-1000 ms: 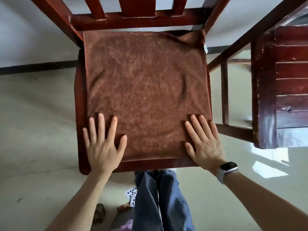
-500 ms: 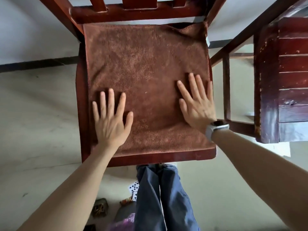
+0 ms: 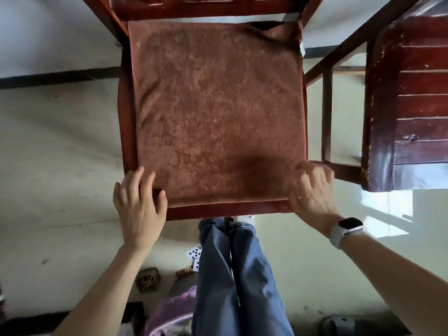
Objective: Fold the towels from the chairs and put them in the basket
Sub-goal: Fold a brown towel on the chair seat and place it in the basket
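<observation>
So the brown towel (image 3: 218, 112) is lying spread out flat on the seat of a dark red wooden chair (image 3: 126, 117), covering pretty much the whole seat. Its far right corner is bunching up a bit near the chair back, with a little white tag poking out there.

The person is standing right at the front of the seat, both hands down at the near corners. The left hand (image 3: 138, 202) is sitting on the near left corner, its fingers (image 3: 143, 177) curling over the towel's edge and the thumb angling in from the side, so it's looking like a pinch on that corner. The right hand (image 3: 312, 190) is doing the same at the near right corner, knuckles up, fingers curling down onto the fabric. It's a bit blurry, so I honestly can't say how much cloth it's actually got.

There's a white-strapped smartwatch (image 3: 349, 226) on the right wrist. Blue trousers (image 3: 242, 275) are showing below the seat edge, and some playing cards (image 3: 194, 251) are lying on the pale floor (image 3: 48, 166) by the feet. A second wooden chair (image 3: 412, 105) is standing just off to the right. Something purple-ish is sitting at the bottom of the view, can't tell what it is.
</observation>
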Motion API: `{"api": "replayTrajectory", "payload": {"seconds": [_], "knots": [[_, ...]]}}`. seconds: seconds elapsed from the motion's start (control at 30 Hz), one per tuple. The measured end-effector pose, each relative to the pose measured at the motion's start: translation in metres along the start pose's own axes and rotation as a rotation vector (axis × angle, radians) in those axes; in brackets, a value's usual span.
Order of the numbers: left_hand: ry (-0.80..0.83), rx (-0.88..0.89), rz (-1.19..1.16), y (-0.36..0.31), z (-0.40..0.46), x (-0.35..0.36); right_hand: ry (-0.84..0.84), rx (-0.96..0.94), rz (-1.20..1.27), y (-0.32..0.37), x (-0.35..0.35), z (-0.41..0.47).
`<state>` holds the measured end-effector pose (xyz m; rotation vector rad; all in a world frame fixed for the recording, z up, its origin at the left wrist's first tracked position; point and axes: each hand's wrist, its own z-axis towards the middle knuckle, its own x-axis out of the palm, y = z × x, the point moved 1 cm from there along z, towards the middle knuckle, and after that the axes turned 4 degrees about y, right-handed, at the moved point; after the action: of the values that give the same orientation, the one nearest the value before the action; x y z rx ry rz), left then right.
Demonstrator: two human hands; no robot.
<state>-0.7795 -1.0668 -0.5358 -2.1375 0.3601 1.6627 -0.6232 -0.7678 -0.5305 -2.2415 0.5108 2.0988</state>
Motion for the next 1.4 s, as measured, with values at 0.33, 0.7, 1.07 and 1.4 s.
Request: {"api": "replayTrajectory", "payload": {"seconds": [0.33, 0.7, 1.07, 1.4], "knots": [[0.112, 0.460, 0.109, 0.013, -0.006, -0.003, 0.183, -0.330, -0.051, -0.016, -0.007, -0.009], [0.028, 0.386, 0.107, 0.014, -0.010, -0.018, 0.116, -0.198, 0.028, -0.013, -0.008, -0.018], [0.473, 0.315, -0.142, 0.015, -0.067, -0.056, 0.355, -0.141, 0.151, 0.009, -0.048, -0.079], [0.253, -0.056, -0.522, 0.013, 0.016, -0.082, 0.176, 0.396, 0.525, 0.000, -0.072, 0.002]]}}
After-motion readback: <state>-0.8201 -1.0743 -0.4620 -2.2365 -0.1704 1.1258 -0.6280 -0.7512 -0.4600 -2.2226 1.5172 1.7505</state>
